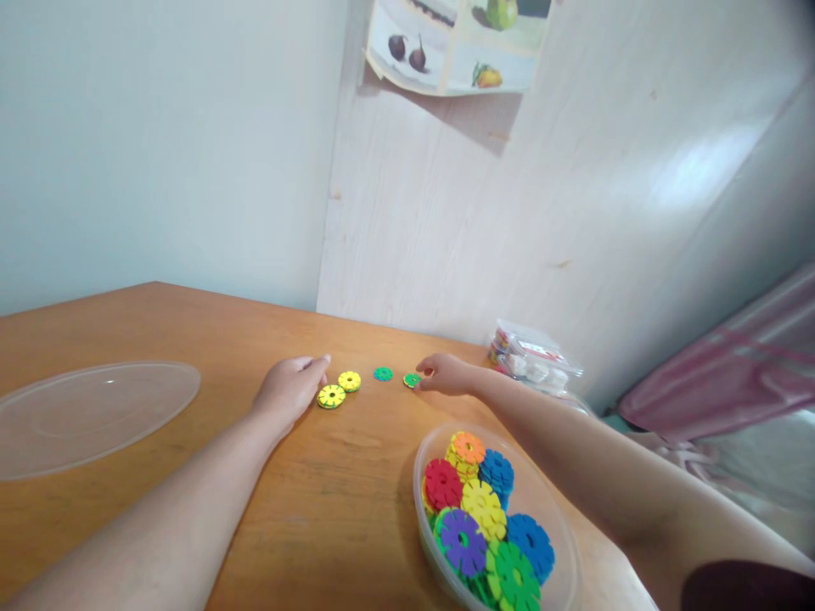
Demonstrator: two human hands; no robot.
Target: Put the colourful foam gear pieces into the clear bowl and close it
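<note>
discs of bright plastic are in two places on the wooden table (159,331). four lie in a short row toward the far edge, near the wall: two yellow discs (332,395) (349,381) touching or nearly so, then a green disc (383,373) a little apart, then another green disc (412,380) at the end of the row. the rest, red, orange, yellow, blue, purple and green, are heaped in the clear tub (573,560) standing at the near right edge of the table, well apart from the row.

the left hand (289,389) rests on the wood just beside the nearer yellow disc, fingers loosely curled and not closed on anything; whether a fingertip touches the disc i cannot tell. the right hand (446,374) has its fingertips pinched together at the end green disc, touching it, though whether the disc is gripped or only pressed to the wood is not clear.

judging from this, the laying-out has barely begun: four pieces are out, paired by colour, while the tub is nearly full.

the tub's clear lid (89,416) lies flat near the left edge. a clear packet of small parts (535,356) sits at the far right corner against the wall; its red label is too small to read. a fruit picture (458,42) hangs on the wall above, with no legible writing.
</note>
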